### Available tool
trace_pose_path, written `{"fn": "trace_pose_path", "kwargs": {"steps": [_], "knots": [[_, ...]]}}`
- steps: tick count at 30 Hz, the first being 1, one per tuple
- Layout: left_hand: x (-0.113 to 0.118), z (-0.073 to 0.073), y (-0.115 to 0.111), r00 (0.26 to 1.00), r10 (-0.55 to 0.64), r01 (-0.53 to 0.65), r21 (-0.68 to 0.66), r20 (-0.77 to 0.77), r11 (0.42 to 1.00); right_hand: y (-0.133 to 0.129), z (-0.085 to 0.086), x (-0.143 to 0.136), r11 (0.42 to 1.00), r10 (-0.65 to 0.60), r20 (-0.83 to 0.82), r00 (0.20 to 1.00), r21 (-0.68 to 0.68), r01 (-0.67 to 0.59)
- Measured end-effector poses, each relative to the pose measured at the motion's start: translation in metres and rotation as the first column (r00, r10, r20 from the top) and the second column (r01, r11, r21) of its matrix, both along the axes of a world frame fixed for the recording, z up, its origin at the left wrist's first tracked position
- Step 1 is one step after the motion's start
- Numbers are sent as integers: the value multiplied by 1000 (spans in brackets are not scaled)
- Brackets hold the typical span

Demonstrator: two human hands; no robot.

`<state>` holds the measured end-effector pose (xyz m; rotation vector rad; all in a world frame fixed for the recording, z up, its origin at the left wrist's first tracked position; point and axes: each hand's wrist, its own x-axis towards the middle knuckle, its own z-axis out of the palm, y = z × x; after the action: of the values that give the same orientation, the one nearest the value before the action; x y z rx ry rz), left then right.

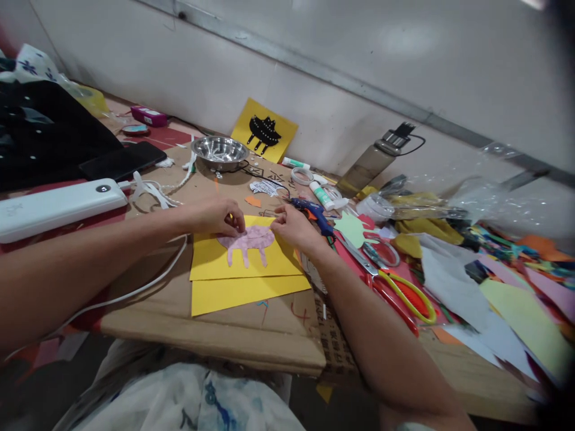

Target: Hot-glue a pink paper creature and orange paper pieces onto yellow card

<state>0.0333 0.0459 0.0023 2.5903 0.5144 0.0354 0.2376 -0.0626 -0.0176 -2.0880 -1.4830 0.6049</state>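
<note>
A pink paper cutout [246, 240] with a rounded body and leg-like strips lies on a yellow sheet [211, 263]. Beneath that, a second yellow sheet [215, 299] shows its lower strip. My left hand [220, 216] has its fingers bent and pinched at the cutout's upper left edge. At the right end of the cutout, my right hand [294, 228] is closed, thumb and forefinger together on its edge; the exact contact is partly hidden. Just beyond my right hand lies a blue glue gun [314, 214].
Red-and-yellow-handled scissors [381, 278], glue sticks [322, 196] and paper scraps [516, 299] lie to the right. A metal bowl [220, 152], a yellow card with a black cutout [265, 131] and a bottle [372, 161] stand behind. A white power strip [58, 206] lies left.
</note>
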Motion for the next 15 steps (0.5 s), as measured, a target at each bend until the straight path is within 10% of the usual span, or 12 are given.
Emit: {"fn": "trace_pose_path", "kwargs": {"steps": [15], "knots": [[-2,-15,5,952,-304,302,194,-18,933,0,5,-4,1000,4,13,1000,-2,-4]]}}
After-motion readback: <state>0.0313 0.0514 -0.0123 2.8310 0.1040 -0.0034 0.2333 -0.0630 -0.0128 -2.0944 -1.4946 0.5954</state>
